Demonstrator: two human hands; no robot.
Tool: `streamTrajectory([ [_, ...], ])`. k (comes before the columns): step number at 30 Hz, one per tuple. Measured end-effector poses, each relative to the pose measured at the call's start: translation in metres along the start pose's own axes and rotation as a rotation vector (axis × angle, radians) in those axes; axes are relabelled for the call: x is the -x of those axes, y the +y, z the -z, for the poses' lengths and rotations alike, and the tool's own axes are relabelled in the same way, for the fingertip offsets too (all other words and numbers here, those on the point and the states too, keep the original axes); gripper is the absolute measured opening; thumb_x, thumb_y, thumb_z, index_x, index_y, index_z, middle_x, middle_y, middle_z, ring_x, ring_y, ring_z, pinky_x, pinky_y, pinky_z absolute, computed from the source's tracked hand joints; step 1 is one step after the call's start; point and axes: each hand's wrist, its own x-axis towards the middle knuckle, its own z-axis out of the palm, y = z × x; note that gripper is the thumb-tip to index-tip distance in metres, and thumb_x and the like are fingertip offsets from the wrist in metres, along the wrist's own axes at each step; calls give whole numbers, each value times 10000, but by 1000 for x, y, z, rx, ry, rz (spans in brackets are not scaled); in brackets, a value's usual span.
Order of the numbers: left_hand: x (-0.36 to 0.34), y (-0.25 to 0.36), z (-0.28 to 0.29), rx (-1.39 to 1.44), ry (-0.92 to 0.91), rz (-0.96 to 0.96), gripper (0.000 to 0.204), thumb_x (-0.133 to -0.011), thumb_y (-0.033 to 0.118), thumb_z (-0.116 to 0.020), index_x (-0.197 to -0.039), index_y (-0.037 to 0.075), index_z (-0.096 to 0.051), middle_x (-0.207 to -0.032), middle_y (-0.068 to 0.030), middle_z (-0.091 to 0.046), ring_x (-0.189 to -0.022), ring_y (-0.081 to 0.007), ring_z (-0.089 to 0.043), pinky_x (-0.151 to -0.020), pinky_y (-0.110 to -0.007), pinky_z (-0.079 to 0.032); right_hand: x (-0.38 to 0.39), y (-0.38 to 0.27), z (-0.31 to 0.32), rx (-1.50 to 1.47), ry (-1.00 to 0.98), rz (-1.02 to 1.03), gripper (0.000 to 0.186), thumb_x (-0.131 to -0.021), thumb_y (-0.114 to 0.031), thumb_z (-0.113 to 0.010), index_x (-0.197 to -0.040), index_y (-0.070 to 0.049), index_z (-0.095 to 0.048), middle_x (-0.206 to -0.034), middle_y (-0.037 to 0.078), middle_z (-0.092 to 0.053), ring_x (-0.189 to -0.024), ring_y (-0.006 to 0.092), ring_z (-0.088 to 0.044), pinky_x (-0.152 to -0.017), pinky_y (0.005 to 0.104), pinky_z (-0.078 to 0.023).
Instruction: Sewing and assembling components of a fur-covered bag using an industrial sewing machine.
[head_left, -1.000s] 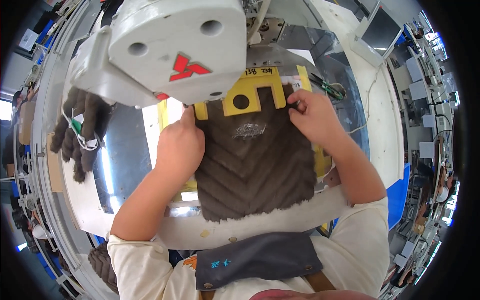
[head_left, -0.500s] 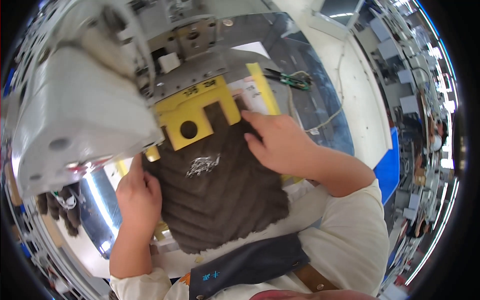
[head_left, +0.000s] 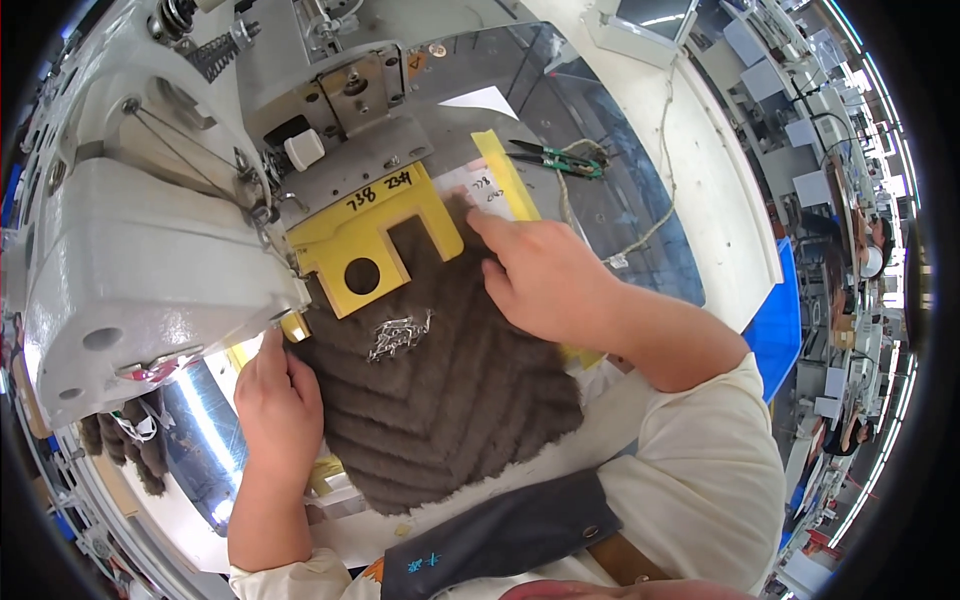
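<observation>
Pressing flat, both hands, left hand (head_left: 275, 400) and right hand (head_left: 545, 280), pinned brown fabric piece (head_left: 440, 400), grips unclosed, chevrons pointing toward the person, long axis toward yellow template (head_left: 375, 235).

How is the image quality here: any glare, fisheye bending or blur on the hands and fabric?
Head view: sharp at centre, the left hand, right hand and brown ribbed fabric crisp; bright glare streak on the shiny table at lower left; strong fisheye bending of the white sewing machine and table edge, dark vignette at the rim.
</observation>
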Motion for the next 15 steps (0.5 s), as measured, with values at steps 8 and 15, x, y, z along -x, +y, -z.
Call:
streamTrajectory([
  [8,-1,1,1,-20,-24,61,294,-860,-53,-607,-1149,-95,-645,-710,-199,-612,-657,-379,-622,-633,-478,-506,-5,4,-7,33,25,45,385,-902,-65,-585,-1268,50,-564,-851,260,-679,-825,465,-658,-753,544,-520],
  [15,-3,-1,0,-17,-2,36,260,-851,-60,-601,-1109,-74,-635,-690,-196,-588,-643,-387,-605,-613,-483,-492,-8,-1,-3,-3,57,50,475,-898,-64,-592,-1339,97,-520,-796,256,-678,-766,464,-665,-735,537,-536],
])
